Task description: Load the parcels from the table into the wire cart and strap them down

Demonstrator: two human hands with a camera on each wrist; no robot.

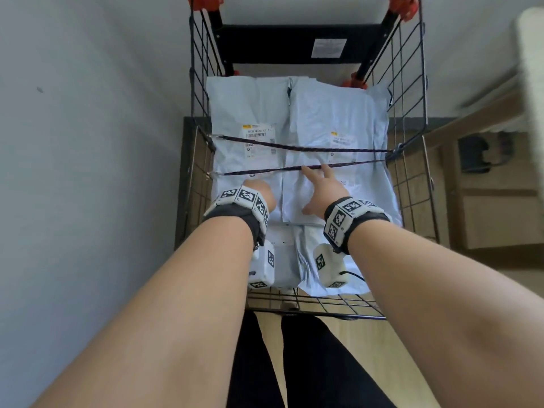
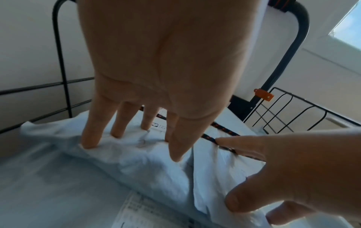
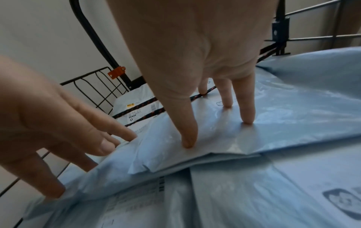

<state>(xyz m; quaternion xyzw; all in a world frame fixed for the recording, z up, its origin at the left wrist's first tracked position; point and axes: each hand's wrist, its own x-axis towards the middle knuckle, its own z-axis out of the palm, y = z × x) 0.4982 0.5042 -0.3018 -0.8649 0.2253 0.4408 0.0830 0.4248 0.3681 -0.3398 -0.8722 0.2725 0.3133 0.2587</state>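
Several pale blue parcels (image 1: 338, 113) lie flat in the black wire cart (image 1: 412, 184). A dark bungee cord (image 1: 294, 147) runs across them in two strands, hooked to both side walls. My left hand (image 1: 262, 189) presses straight fingertips (image 2: 87, 143) down on the near left parcel (image 2: 136, 162); it holds nothing. My right hand (image 1: 312, 189) lies spread on the top right parcel (image 3: 293, 108), fingertips (image 3: 248, 120) pressing it. Its index finger touches the near strand of the cord (image 2: 209, 137).
A grey wall (image 1: 88, 142) stands close on the cart's left. The cart's black back panel (image 1: 294, 44) and orange clips (image 1: 356, 81) are at the far end. A black device (image 1: 474, 154) and wooden furniture (image 1: 497, 219) sit right of the cart.
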